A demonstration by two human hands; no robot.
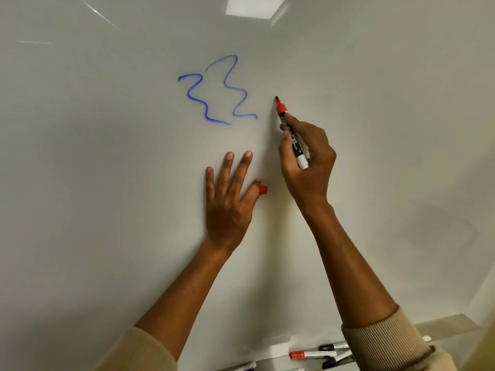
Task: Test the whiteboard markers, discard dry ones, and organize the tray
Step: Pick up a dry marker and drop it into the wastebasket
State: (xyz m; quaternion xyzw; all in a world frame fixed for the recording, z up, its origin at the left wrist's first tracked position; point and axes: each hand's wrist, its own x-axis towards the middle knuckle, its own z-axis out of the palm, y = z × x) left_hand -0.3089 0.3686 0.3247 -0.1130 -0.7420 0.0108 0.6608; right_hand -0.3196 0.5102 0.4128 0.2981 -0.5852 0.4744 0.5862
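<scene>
Right hand (pixel 308 156) pinches our red marker (pixel 290 131), tip just right of the blue squiggles (pixel 217 89) — ready to test; left hand (pixel 230 194) spread, bracing, cap (pixel 263 190) tucked.

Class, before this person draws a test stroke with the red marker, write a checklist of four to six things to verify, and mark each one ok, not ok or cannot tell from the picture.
1. Cap off the red marker: ok, the dark tip is bare.
2. Right hand grips the marker firmly: ok, fingers and thumb wrap the barrel.
3. Tip on the whiteboard: cannot tell, it is at the surface but contact is unclear.
4. Free board beside the tip: ok, the blue squiggles lie to the left, apart from it.
5. Red cap kept for recapping: ok, the left hand pinches it while its fingers rest flat on the board.
6. Marker has ink: cannot tell, no red mark yet.
</scene>
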